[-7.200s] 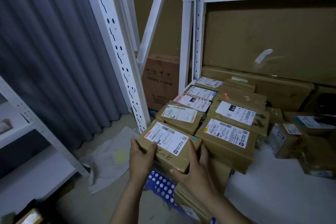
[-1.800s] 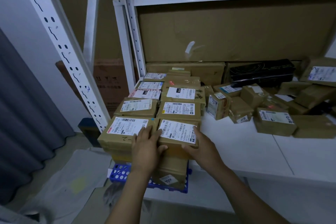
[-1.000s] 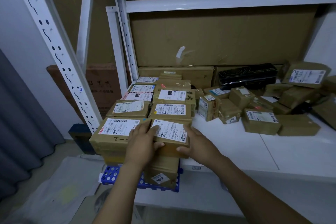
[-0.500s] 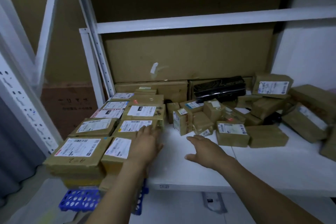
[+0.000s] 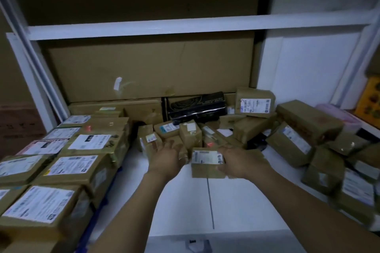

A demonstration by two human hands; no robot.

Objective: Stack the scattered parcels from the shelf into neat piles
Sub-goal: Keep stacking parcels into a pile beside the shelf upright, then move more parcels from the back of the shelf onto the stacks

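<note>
Brown taped parcels with white labels lie scattered over the white shelf (image 5: 185,201). Neat piles of parcels (image 5: 82,166) fill the left side. My right hand (image 5: 240,162) grips the right end of a small labelled parcel (image 5: 205,163) in the middle of the shelf, thumb on its front face. My left hand (image 5: 166,160) reaches with spread, straight fingers to a cluster of small parcels (image 5: 189,137) just left of it, fingertips touching them. A loose heap of bigger parcels (image 5: 308,121) lies to the right.
A black box (image 5: 197,107) and a large cardboard sheet (image 5: 152,68) stand against the back. A white crossbeam (image 5: 185,26) runs overhead, with a white upright (image 5: 30,72) at the left. More parcels (image 5: 357,189) crowd the right front edge.
Both hands have left the front pile on the left and moved right and forward to the scattered parcels. My right hand has taken hold of a small labelled parcel. The view has swung right.
</note>
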